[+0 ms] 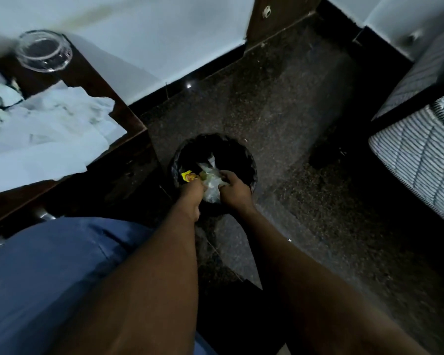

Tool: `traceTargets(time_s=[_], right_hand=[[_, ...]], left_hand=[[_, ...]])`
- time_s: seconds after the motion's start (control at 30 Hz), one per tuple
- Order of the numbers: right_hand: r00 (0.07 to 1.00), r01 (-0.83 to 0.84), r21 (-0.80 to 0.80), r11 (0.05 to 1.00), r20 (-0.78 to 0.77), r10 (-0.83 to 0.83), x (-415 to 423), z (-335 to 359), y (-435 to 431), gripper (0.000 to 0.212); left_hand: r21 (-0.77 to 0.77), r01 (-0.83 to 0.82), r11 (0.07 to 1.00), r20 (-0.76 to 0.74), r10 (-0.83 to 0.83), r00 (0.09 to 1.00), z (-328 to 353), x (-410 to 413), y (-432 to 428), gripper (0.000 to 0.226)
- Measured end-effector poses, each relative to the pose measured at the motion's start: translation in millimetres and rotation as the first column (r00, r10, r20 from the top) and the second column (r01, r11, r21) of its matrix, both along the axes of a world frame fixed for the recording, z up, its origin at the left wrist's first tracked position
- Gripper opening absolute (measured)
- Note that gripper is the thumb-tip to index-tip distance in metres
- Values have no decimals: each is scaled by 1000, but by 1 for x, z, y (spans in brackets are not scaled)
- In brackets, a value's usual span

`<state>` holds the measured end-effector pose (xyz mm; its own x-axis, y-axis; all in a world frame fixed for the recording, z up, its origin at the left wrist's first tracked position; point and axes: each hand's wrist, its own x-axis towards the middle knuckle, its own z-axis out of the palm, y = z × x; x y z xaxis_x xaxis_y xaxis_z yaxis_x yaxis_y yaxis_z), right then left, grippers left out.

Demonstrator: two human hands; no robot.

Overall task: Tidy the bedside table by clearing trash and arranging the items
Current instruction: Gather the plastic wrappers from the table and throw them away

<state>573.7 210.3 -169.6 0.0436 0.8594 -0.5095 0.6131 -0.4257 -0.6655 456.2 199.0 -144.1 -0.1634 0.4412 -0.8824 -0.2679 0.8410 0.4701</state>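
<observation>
Trash (210, 193) sits in the bin (253, 170) mouth, with left hand (190, 194) and right hand (235, 192) grips clamped on it; papers (49, 131) and the far-corner bowl (42, 51) still occupy the tabletop (87, 70), so tidying appears partly done.

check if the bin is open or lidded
Open. The bin has no lid: its black-lined mouth faces up, with the left hand and right hand gripping trash over it.
</observation>
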Motion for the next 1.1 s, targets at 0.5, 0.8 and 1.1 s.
traceTargets(time_s=[0.5, 0.8, 1.1], right_hand=[[993, -114, 211, 971, 17, 113, -38, 68, -7, 41], [993, 22, 473, 881, -110, 35, -60, 166, -36, 20], [897, -242, 616, 750, -153, 415, -186, 238, -66, 16]], left_hand=[[140, 253, 957, -537, -142, 832, 68, -12, 5, 37], [566, 203, 799, -468, 108, 877, 154, -49, -41, 12], [772, -38, 635, -252, 361, 898, 215, -178, -119, 15]])
